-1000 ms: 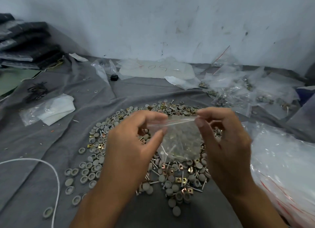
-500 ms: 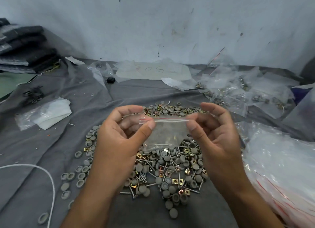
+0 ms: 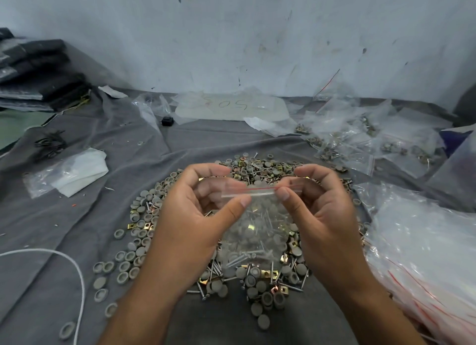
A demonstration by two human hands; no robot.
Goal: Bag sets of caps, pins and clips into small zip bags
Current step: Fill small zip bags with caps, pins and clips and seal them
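small zip bag, clear, red-striped top, holding caps and pins, pinched by both hands

A small zip bag hangs between the left hand and the right hand, both pinching its top edge, above a heap of caps, pins and clips spread on the cloth-covered surface. Loose caps trail off the heap's left side, with a cord looping near left of them. At the near right lies a stack of empty zip bags. Filled bags are piled at the far right. A flat plastic packet lies to the left, and stacked packages sit at the far left against the wall.
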